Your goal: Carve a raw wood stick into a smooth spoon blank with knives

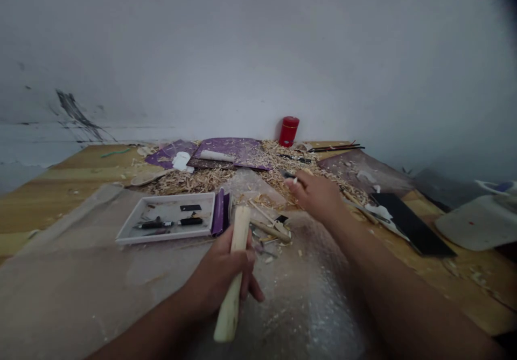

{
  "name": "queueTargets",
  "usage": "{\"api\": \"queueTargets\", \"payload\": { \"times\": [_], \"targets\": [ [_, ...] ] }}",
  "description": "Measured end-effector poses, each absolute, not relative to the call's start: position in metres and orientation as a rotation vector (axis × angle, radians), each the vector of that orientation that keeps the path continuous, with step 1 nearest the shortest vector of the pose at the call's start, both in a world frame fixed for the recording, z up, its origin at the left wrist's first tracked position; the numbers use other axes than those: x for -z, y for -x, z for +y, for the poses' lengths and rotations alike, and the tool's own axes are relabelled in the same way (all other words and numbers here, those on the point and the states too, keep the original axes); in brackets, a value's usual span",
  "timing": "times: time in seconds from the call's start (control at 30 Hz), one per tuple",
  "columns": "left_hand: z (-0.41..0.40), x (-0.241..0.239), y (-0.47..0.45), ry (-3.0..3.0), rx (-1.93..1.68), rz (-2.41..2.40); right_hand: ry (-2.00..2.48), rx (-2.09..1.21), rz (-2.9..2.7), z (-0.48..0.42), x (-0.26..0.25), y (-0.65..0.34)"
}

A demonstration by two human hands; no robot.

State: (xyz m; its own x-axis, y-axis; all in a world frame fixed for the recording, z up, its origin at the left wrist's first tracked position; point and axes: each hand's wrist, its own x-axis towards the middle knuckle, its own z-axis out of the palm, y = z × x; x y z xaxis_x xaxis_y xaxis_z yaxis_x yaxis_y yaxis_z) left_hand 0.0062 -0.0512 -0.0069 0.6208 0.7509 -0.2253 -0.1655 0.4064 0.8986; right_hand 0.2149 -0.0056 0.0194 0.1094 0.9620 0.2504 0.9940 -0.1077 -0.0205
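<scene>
My left hand is wrapped round a pale wooden stick, held nearly upright over a sheet of bubble wrap. My right hand reaches forward over the wood shavings, its fingers closed on a small dark tool with a light tip. Short wood pieces lie between the two hands.
A white tray with dark tools sits at the left. Purple sheets and a red can stand near the wall. A black slab and thin dark sticks lie at the right. A grey cloth covers the left of the wooden table.
</scene>
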Motion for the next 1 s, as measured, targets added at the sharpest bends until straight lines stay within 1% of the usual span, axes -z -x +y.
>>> {"api": "queueTargets", "payload": {
  "times": [0.13,0.23,0.47,1.0],
  "targets": [
    [-0.041,0.009,-0.006,-1.071,-0.663,0.85,1.851,0.143,-2.322,-0.024,-0.018,-0.182],
    [-0.039,0.009,-0.007,-1.111,-0.647,0.89,1.749,0.123,-2.421,-0.032,-0.017,-0.168],
    [-0.039,0.006,-0.007,-1.219,-0.587,0.966,1.665,0.164,-2.473,-0.033,-0.019,-0.173],
    [-0.036,0.005,-0.003,-1.238,-0.595,0.904,1.742,0.155,-2.422,-0.029,-0.017,-0.176]
  ]
}}
